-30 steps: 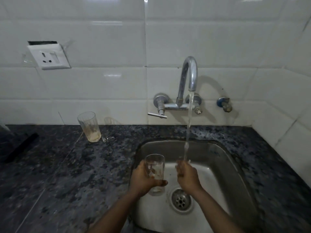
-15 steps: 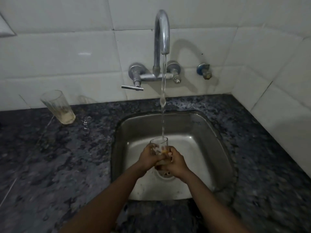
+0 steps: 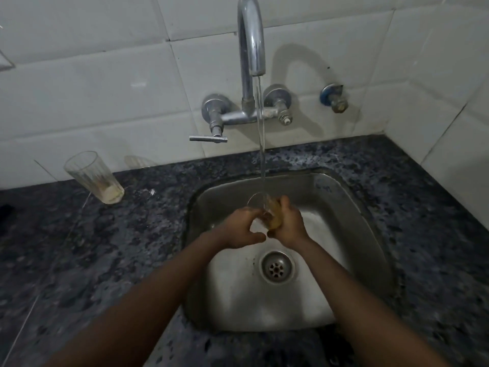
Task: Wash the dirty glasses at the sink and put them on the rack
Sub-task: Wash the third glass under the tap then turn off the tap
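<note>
Over the steel sink [image 3: 352,221] I hold a clear glass [image 3: 260,205] between both hands, under the running stream from the tap [image 3: 251,41]. My left hand [image 3: 242,229] grips its left side and my right hand [image 3: 287,223] wraps its right side. Yellowish water shows inside the glass. A second dirty glass [image 3: 94,177] with pale residue at its bottom stands on the dark counter to the left, against the wall. No rack is in view.
The tap's lever handle [image 3: 208,139] sticks out left above the counter. A capped valve [image 3: 334,98] sits on the tiled wall to the right. The drain [image 3: 276,267] lies below my hands. Speckled dark granite counter [image 3: 92,260] surrounds the sink; a tiled side wall rises at right.
My right hand left the stream and joined the left on the glass, which moved under the water. The camera has tilted down and come closer to the sink.
</note>
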`<state>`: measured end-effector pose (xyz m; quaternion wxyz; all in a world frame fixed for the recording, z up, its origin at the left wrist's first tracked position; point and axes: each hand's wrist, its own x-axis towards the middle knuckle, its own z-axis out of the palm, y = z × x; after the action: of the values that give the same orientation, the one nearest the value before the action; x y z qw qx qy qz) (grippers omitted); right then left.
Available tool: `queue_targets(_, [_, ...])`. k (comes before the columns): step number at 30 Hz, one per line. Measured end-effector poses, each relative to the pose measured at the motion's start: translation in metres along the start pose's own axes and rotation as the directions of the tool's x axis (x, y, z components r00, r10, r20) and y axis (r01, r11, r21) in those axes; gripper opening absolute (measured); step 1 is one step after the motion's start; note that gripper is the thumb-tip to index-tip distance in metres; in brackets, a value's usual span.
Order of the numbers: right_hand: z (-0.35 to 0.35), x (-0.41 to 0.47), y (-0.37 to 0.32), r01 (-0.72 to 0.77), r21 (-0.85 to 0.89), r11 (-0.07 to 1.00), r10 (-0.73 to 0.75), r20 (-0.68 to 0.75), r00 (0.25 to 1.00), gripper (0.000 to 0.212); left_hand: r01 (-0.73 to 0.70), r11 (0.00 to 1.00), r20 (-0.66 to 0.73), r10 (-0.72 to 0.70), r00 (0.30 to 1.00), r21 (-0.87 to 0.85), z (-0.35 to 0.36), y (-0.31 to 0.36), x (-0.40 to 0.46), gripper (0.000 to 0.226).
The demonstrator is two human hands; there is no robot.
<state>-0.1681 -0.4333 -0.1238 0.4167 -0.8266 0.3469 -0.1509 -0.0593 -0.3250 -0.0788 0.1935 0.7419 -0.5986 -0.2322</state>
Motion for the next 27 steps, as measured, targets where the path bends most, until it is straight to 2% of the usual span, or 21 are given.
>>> queue_targets(2, [-0.004, 0.007, -0.003, 0.109, -0.145, 0.983, -0.106, 0.028, 0.994, 0.069, 0.074, 0.994, 0.158, -0.087, 0.984, 0.085, -0.004, -0.004, 0.015, 0.054])
queue_targets(4, [-0.006, 0.013, -0.006, 0.225, -0.238, 0.945, -0.218, 0.056, 0.974, 0.068, 0.175, 0.983, 0.239, -0.184, 0.953, 0.061, -0.004, -0.007, 0.029, 0.059])
queue_targets(6, [-0.008, 0.018, -0.011, 0.323, -0.31, 0.894, -0.315, 0.077, 0.946, 0.069, 0.284, 0.939, 0.31, -0.216, 0.926, -0.193, -0.007, -0.003, 0.035, 0.067])
queue_targets(9, [-0.014, 0.025, -0.012, 0.346, -0.333, 0.877, -0.351, 0.046, 0.935, 0.068, 0.329, 0.72, 0.323, -0.153, 0.934, -0.611, -0.013, 0.009, 0.033, 0.073])
queue_targets(10, [-0.017, 0.027, -0.01, 0.339, -0.327, 0.882, -0.346, 0.039, 0.938, 0.068, 0.329, 0.664, 0.331, -0.129, 0.935, -0.672, -0.012, 0.01, 0.031, 0.075])
queue_targets(11, [-0.02, 0.029, -0.009, 0.334, -0.328, 0.884, -0.339, 0.044, 0.94, 0.069, 0.31, 0.705, 0.332, -0.112, 0.937, -0.638, -0.011, 0.011, 0.03, 0.076])
queue_targets(12, [-0.023, 0.03, -0.008, 0.332, -0.345, 0.878, -0.335, 0.055, 0.941, 0.07, 0.258, 0.847, 0.331, -0.104, 0.938, -0.465, -0.01, 0.011, 0.029, 0.076])
queue_targets(13, [-0.026, 0.031, -0.008, 0.324, -0.384, 0.865, -0.324, 0.068, 0.944, 0.071, 0.144, 0.986, 0.32, -0.109, 0.941, -0.088, -0.009, 0.008, 0.029, 0.075])
queue_targets(14, [-0.029, 0.031, -0.009, 0.317, -0.435, 0.842, -0.314, 0.082, 0.946, 0.07, 0.011, 0.942, 0.294, -0.116, 0.949, 0.334, -0.009, 0.005, 0.029, 0.075])
queue_targets(15, [-0.031, 0.031, -0.011, 0.312, -0.498, 0.809, -0.31, 0.089, 0.947, 0.068, -0.106, 0.792, 0.266, -0.073, 0.961, 0.601, -0.008, 0.0, 0.028, 0.075])
queue_targets(16, [-0.034, 0.031, -0.014, 0.311, -0.559, 0.769, -0.318, 0.088, 0.944, 0.064, -0.168, 0.671, 0.245, -0.022, 0.969, 0.722, -0.008, -0.004, 0.025, 0.077])
queue_targets(18, [-0.041, 0.03, -0.021, 0.32, -0.663, 0.677, -0.343, 0.1, 0.934, 0.059, -0.164, 0.623, 0.182, 0.035, 0.983, 0.765, -0.003, -0.013, 0.018, 0.082])
queue_targets(21, [-0.053, 0.029, -0.026, 0.392, -0.787, 0.476, -0.506, 0.12, 0.854, 0.053, -0.086, 0.675, 0.185, -0.076, 0.98, 0.733, 0.015, -0.027, 0.004, 0.085])
queue_targets(23, [-0.058, 0.031, -0.023, 0.399, -0.853, 0.338, -0.536, 0.174, 0.826, 0.046, 0.011, 0.786, 0.174, -0.151, 0.973, 0.618, 0.028, -0.032, -0.002, 0.087])
queue_targets(25, [-0.061, 0.031, -0.023, 0.402, -0.877, 0.264, -0.497, 0.233, 0.836, 0.047, 0.122, 0.906, 0.144, -0.195, 0.97, 0.405, 0.029, -0.027, -0.004, 0.086])
queue_targets(27, [-0.062, 0.029, -0.023, 0.392, -0.884, 0.256, -0.501, 0.225, 0.835, 0.051, 0.233, 0.971, 0.064, -0.236, 0.97, 0.047, 0.026, -0.021, -0.001, 0.08])
